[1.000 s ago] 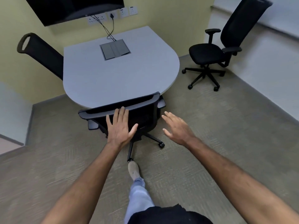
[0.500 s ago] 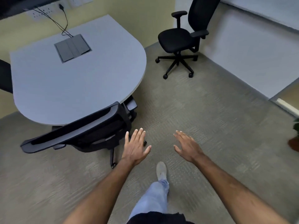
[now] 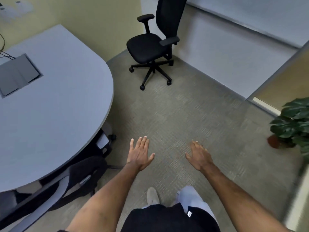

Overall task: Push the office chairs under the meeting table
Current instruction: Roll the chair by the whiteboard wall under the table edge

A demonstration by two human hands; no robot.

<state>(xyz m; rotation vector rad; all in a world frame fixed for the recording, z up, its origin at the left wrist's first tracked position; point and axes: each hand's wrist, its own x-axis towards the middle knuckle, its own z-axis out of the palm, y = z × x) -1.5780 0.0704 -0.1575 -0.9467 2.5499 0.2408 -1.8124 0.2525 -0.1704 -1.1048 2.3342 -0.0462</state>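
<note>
1. The near office chair (image 3: 80,178) at lower left now sits tucked against the meeting table (image 3: 55,114), its seat under the rounded edge and only its back showing; a second ago the left hand was pressed on that back, so this chair looks finished.
2. The left hand (image 3: 140,154) has come off the chair; it hangs flat with fingers spread, holding nothing, over bare carpet (image 3: 192,118); the right hand (image 3: 199,155) is likewise loose and empty, palm down.
3. The view has swung right; the far office chair (image 3: 151,47) now stands ahead, well apart from the table near the wall, so it is likely next.
4. Hard to make out: the tucked chair's base and seat are hidden by the tabletop; the far chair's back is cut off at the top edge; the potted plant (image 3: 291,124) is cropped at the right.
</note>
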